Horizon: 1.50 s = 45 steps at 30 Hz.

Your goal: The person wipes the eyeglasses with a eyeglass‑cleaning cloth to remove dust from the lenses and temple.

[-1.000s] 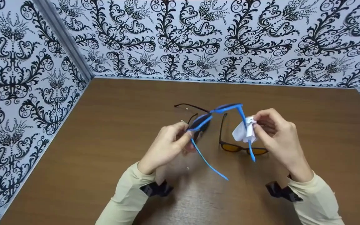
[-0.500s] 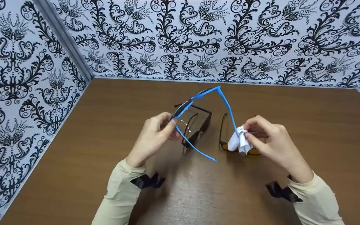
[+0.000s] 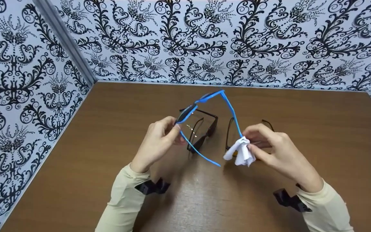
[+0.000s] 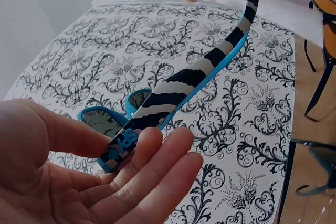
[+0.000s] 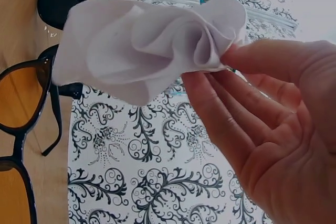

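Observation:
My left hand [image 3: 157, 138] pinches blue-framed sunglasses [image 3: 188, 113] at the hinge corner, holding them up over the table with both arms unfolded. Seen from the left wrist, the near arm [image 4: 178, 85] has black-and-white zebra stripes outside and blue inside. My right hand [image 3: 277, 149] pinches a crumpled white cloth [image 3: 243, 154] between thumb and fingers, folded round the tip of the far arm, which it hides. In the right wrist view the cloth [image 5: 121, 51] hangs in loose folds away from the fingertips.
Black sunglasses [image 3: 212, 126] lie on the brown table [image 3: 101, 135] beneath the blue pair. To their right are dark-framed glasses with orange lenses [image 5: 21, 95], partly covered by the cloth and right hand in the head view. Patterned walls [image 3: 192, 42] border the table's back and left.
The blue sunglasses have shifted left and away from the body with my left hand. My right hand has slid the cloth along the far arm down to its tip.

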Available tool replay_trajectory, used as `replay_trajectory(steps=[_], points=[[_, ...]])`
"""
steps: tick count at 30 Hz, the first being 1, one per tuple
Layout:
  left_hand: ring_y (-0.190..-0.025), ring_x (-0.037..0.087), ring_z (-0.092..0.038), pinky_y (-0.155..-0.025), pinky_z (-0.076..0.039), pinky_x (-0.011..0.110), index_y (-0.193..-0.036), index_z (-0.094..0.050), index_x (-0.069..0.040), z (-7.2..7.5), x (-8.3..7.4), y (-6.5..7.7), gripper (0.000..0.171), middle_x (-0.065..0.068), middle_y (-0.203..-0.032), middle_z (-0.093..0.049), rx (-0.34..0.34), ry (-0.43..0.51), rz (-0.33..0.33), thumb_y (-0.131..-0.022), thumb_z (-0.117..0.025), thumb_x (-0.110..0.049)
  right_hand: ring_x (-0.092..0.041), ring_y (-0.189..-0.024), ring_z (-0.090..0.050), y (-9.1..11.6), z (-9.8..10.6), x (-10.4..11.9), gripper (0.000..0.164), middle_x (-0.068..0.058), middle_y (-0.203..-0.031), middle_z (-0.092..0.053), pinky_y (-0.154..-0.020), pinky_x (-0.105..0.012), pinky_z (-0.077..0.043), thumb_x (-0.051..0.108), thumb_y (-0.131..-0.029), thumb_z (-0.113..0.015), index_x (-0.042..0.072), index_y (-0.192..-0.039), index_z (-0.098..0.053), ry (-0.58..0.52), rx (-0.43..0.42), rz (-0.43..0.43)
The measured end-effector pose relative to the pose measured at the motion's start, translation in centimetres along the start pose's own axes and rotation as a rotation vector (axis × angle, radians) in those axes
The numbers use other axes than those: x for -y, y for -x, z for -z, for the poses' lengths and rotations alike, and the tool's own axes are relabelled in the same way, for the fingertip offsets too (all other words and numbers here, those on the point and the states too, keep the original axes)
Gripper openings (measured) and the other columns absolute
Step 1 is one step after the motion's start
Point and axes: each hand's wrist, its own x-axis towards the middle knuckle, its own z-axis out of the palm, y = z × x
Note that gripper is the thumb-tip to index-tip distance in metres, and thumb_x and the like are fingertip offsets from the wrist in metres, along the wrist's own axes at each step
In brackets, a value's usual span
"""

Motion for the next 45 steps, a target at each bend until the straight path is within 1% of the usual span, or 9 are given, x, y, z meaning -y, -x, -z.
replay_trajectory(steps=[4, 12, 16, 23, 28, 31, 35, 39, 45], points=[[-0.064, 0.022, -0.067, -0.064, -0.057, 0.031, -0.091, -0.059, 0.006, -0.5, -0.1, 0.1, 0.012, 0.011, -0.071, -0.063, 0.057, 0.007, -0.018, -0.094, -0.050, -0.001, -0.015, -0.083, -0.068, -0.1, -0.1, -0.1, 0.045, -0.005, -0.101, -0.070, -0.072, -0.020, -0.054, -0.020, -0.079, -0.064, 0.000, -0.119, -0.062, 0.006, -0.040, -0.015], [-0.063, 0.021, -0.067, -0.064, -0.057, 0.032, -0.090, -0.060, 0.006, -0.7, -0.7, 0.6, 0.013, 0.009, -0.072, -0.063, 0.128, 0.019, -0.036, -0.095, -0.051, -0.003, -0.014, -0.083, -0.064, -0.2, 0.1, -0.8, 0.035, -0.004, -0.096, -0.066, -0.074, -0.019, -0.052, -0.020, -0.075, -0.069, 0.002, -0.102, -0.069, 0.066, -0.070, 0.070], [-0.064, 0.021, -0.066, -0.064, -0.057, 0.033, -0.089, -0.060, 0.004, -0.6, -0.9, 0.7, 0.014, 0.009, -0.074, -0.062, 0.170, 0.043, -0.036, -0.095, -0.050, -0.003, -0.015, -0.082, -0.062, -0.2, 0.3, -1.0, 0.033, -0.005, -0.097, -0.064, -0.075, -0.017, -0.051, -0.020, -0.074, -0.069, 0.002, -0.099, -0.069, 0.115, -0.082, 0.065], [-0.062, 0.021, -0.066, -0.062, -0.057, 0.033, -0.089, -0.061, 0.003, -0.8, -1.0, 1.0, 0.013, 0.007, -0.072, -0.064, 0.194, 0.024, -0.053, -0.095, -0.051, -0.002, -0.012, -0.079, -0.059, -0.3, 0.3, -1.1, 0.032, -0.005, -0.094, -0.063, -0.073, -0.013, -0.047, -0.019, -0.074, -0.069, 0.004, -0.095, -0.070, 0.214, -0.168, 0.075], [-0.062, 0.029, -0.067, -0.060, -0.057, 0.035, -0.084, -0.059, 0.001, -1.2, -1.0, 1.1, 0.013, 0.010, -0.069, -0.064, 0.230, 0.016, -0.070, -0.094, -0.051, -0.001, -0.011, -0.071, -0.052, -0.4, 0.0, -1.2, 0.035, -0.006, -0.091, -0.064, -0.061, -0.014, -0.037, -0.020, -0.069, -0.073, 0.005, -0.095, -0.072, 0.234, -0.269, 0.126], [-0.061, 0.028, -0.067, -0.059, -0.057, 0.034, -0.082, -0.057, 0.001, -1.4, -1.0, 1.2, 0.013, 0.011, -0.067, -0.064, 0.253, 0.011, -0.077, -0.094, -0.051, -0.001, -0.012, -0.070, -0.050, -0.4, -0.2, -1.2, 0.034, -0.007, -0.091, -0.064, -0.058, -0.015, -0.033, -0.018, -0.070, -0.073, 0.004, -0.096, -0.072, 0.246, -0.305, 0.136], [-0.059, 0.019, -0.067, -0.058, -0.057, 0.031, -0.081, -0.056, 0.001, -1.5, -1.1, 1.2, 0.014, 0.008, -0.064, -0.064, 0.294, -0.003, -0.075, -0.094, -0.051, -0.001, -0.016, -0.074, -0.055, -0.5, -0.4, -1.3, 0.030, -0.009, -0.092, -0.064, -0.066, -0.013, -0.040, -0.017, -0.071, -0.072, 0.001, -0.095, -0.071, 0.247, -0.347, 0.144], [-0.059, 0.016, -0.067, -0.059, -0.056, 0.031, -0.082, -0.056, 0.001, -1.6, -1.1, 1.3, 0.013, 0.006, -0.064, -0.064, 0.325, -0.009, -0.074, -0.094, -0.052, -0.001, -0.018, -0.077, -0.058, -0.6, -0.7, -1.4, 0.028, -0.010, -0.090, -0.064, -0.075, -0.013, -0.045, -0.018, -0.070, -0.070, -0.001, -0.093, -0.070, 0.255, -0.388, 0.173], [-0.058, 0.016, -0.067, -0.059, -0.056, 0.031, -0.081, -0.055, 0.001, -1.5, -1.1, 1.2, 0.014, 0.006, -0.063, -0.064, 0.319, -0.014, -0.079, -0.094, -0.052, -0.001, -0.018, -0.076, -0.058, -0.6, -1.0, -1.5, 0.028, -0.011, -0.090, -0.064, -0.075, -0.013, -0.045, -0.018, -0.070, -0.070, -0.002, -0.092, -0.069, 0.272, -0.392, 0.183]])
